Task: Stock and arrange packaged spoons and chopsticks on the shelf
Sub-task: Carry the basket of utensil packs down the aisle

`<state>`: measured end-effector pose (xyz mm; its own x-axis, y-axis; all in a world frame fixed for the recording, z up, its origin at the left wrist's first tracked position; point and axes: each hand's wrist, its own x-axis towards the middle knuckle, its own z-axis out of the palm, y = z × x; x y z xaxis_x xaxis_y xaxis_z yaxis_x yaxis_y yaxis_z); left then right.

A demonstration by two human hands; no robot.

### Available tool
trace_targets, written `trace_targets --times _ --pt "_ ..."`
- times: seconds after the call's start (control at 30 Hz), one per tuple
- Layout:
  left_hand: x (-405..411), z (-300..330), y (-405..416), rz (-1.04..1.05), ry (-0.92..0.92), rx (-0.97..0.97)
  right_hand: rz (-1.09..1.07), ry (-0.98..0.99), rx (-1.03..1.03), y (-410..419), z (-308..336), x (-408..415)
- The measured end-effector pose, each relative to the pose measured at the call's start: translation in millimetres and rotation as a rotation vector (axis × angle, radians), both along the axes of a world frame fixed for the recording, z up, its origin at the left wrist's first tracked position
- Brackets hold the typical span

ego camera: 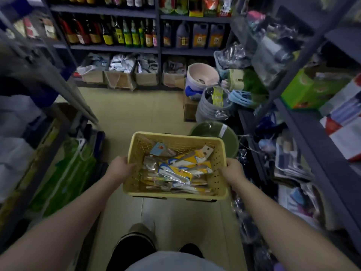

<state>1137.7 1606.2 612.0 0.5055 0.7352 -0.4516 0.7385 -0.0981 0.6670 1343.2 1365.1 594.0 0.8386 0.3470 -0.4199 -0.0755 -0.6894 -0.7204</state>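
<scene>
Right now the yellow basket [176, 165] hangs above the aisle floor, left hand [121, 167] grasping its nine-o'clock rim and right hand [231, 169] its three-o'clock rim. Packaged spoons and chopsticks [182, 169] lie heaped inside, between both hands, long axes mostly running from eight to two o'clock. Neither hand is nearer; the shelves [312, 122] at three o'clock seem the closest place to stock.

Dim aisle light, soft throughout; shelving beside the perforated yellow plastic basket [219, 153] bends and blurs toward frame edges.
</scene>
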Motion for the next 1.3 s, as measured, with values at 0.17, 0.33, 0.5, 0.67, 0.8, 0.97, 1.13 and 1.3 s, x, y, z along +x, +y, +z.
trace_targets --times 0.17,0.33,0.5,0.67,0.8,0.97,1.13,1.3 --pt "108 -23 116 -0.109 0.035 -0.003 -0.047 0.012 -0.016 95 -26 81" --pt "222 -24 218 -0.288 0.045 -0.072 -0.183 0.085 -0.048 163 -41 136" --pt "349 -27 270 -0.425 0.034 -0.112 -0.387 0.113 -0.098 204 -43 199" --pt "476 -48 270 -0.732 0.084 -0.054 -0.656 0.134 -0.078 201 -74 252" --pt "557 -60 242 -0.942 0.099 -0.058 -0.953 0.253 -0.023 187 -96 272" --pt "630 -98 196 -1.179 0.160 -0.118 -1.249 0.352 -0.021 168 -133 274" --pt "665 -168 137 -1.334 0.302 -0.247 -1.389 0.524 -0.136 137 -215 244" --pt "692 -248 105 -1.450 0.382 -0.219 -1.570 0.533 -0.246 146 -238 260"
